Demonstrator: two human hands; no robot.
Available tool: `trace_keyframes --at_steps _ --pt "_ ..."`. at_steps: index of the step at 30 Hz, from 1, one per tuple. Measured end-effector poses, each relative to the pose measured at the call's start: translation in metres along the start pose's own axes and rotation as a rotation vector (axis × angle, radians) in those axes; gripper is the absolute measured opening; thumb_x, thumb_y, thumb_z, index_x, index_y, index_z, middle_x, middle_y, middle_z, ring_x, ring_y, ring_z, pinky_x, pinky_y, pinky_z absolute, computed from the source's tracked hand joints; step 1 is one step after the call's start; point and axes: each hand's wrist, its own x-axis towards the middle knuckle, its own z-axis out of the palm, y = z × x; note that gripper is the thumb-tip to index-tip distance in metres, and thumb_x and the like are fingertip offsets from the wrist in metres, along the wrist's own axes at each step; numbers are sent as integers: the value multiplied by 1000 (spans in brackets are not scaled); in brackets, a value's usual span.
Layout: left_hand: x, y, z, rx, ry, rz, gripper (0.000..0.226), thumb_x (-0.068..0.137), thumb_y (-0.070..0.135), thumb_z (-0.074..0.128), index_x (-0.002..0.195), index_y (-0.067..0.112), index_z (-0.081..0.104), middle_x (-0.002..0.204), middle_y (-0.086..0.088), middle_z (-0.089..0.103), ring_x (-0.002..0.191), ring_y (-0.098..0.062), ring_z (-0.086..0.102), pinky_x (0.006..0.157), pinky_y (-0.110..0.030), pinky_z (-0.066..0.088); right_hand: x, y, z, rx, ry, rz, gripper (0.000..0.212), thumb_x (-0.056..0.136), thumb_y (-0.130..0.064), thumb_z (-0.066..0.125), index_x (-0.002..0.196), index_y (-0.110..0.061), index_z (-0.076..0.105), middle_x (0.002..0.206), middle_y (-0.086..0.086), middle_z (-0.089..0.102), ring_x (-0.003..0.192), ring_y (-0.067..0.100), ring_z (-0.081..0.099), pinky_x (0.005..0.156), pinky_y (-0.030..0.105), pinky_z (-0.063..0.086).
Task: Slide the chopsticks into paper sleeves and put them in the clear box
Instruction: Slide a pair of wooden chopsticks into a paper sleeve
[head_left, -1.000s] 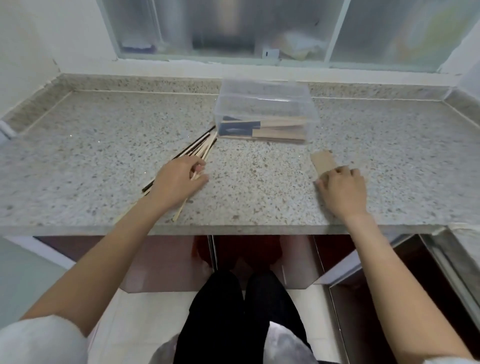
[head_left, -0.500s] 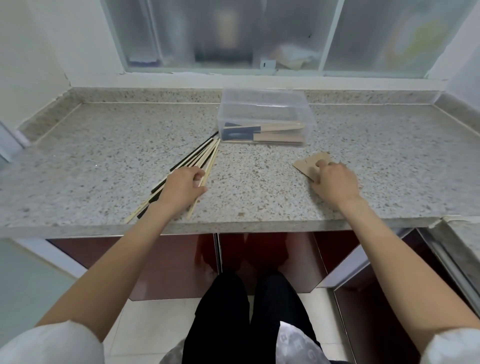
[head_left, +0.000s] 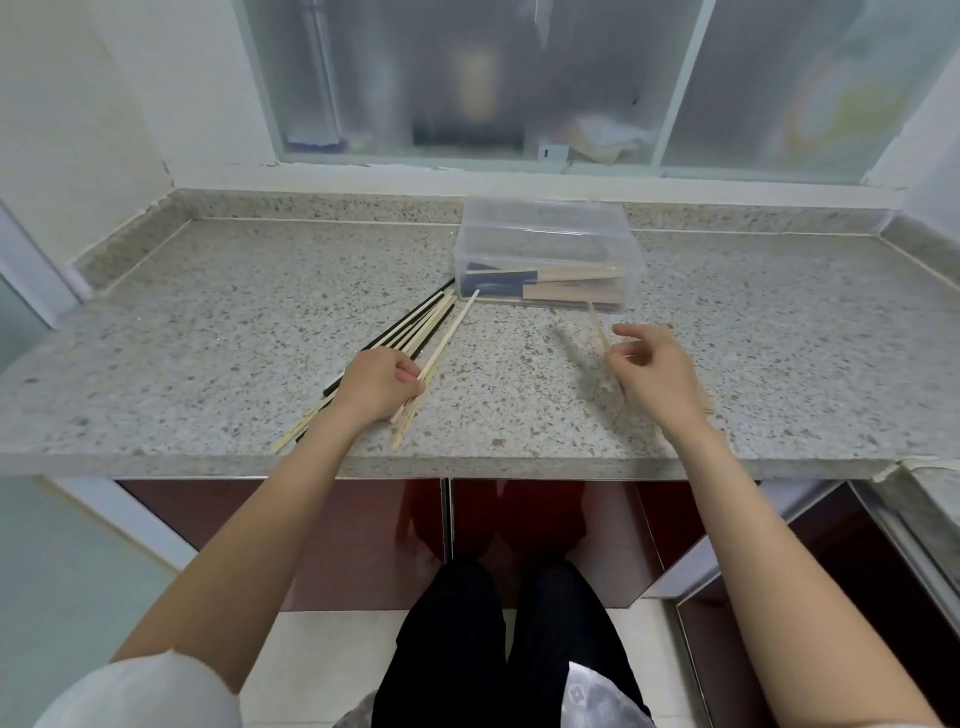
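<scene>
- A pale wooden chopstick (head_left: 448, 340) is pinched between the curled fingers (head_left: 408, 375) of the left hand (head_left: 376, 387); its far tip is directed toward 1 o'clock, its near end projects below the hand toward the counter edge.
- The left hand is rested on the near part of a fanned pile of chopsticks (head_left: 410, 327), in which black and pale sticks are mixed; the pile is laid on the granite counter (head_left: 234, 322) and runs from about 7 o'clock to 1 o'clock.
- The far tips of the pile are located just beside the left front corner of the clear box (head_left: 548, 244).
- A thin brown paper sleeve (head_left: 598, 327) is pinched by the thumb and fingertips (head_left: 626, 332) of the right hand (head_left: 652, 371); it is seen edge-on and blurred. The remaining fingers are loosely curled.
- The sleeve is raised above the counter and is pointed toward 11 o'clock, its far end near the front wall of the clear box; a soft shadow is cast on the counter at 9 o'clock from the sleeve.
- The two hands are held well apart, the left at 9 o'clock from the right.
- The clear box is placed at 12 o'clock, near the back of the counter below the frosted window (head_left: 519, 78). Several sleeved chopsticks (head_left: 550, 286), in brown and dark blue paper, are laid flat inside it.
- Dark red cabinet doors (head_left: 363, 530) are visible beneath the counter.
</scene>
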Motion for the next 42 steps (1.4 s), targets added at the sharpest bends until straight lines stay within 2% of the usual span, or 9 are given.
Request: trace_keyframes --at_steps 3,5,9,13,19,25,34,38,42 --pt "-16 7 -5 -52 77 131 17 89 12 55 101 15 66 76 9 60 66 -8 53 61 -16 42 -10 -11 -5 799 -75 222 26 93 -10 52 118 -8 59 97 4 67 89 14 64 76 23 51" --pt "-28 16 -8 -68 104 276 15 91 14 54 102 17 64 85 6 60 76 -9 55 66 -16 42 -17 -10 -3 1139 -91 314 18 96 -9 47 111 -9 58 99 6 65 94 17 64 79 29 55" --pt "-42 20 -11 15 126 491 11 95 19 51 103 21 58 89 11 62 77 -3 55 64 -15 40 -29 4 4 1488 -26 461 32 95 -8 48 126 -2 51 109 13 65 96 21 69 70 35 58" --pt "-45 12 -14 104 175 635 19 91 14 59 107 21 67 95 16 68 83 8 54 70 0 37 -39 14 0 1701 93 500 38 88 -7 54 126 -4 53 116 15 65 107 22 65 98 42 49" --pt "-44 12 -8 115 200 693 21 88 12 63 107 19 70 98 12 69 86 11 50 72 3 35 -43 20 -9 1794 168 395 64 76 -5 62 137 -10 46 126 15 62 113 23 63 100 52 44" --pt "-49 20 -4 56 204 670 19 90 17 61 106 22 70 94 23 62 80 3 59 70 -2 39 -45 15 -9 1623 75 271 29 96 -3 44 117 -16 58 118 9 67 115 19 61 93 44 52" --pt "-56 17 1 -26 196 570 20 93 17 56 108 26 66 80 22 66 62 -6 54 50 -20 39 -47 20 -5 1561 73 165 33 95 -3 45 123 -17 55 127 6 62 120 18 57 104 46 43" --pt "-62 15 8 -4 141 556 22 92 17 56 108 28 66 82 21 68 62 3 54 49 -13 36 -48 22 -2 1611 44 123 34 95 -2 46 110 -19 72 128 7 61 120 18 57 105 46 42" --pt "-66 15 10 -37 114 533 21 93 15 56 110 23 67 86 16 71 58 10 51 50 -11 35 -50 21 -1 1632 29 111 33 94 -3 48 119 -17 63 123 4 64 120 16 57 110 50 33"
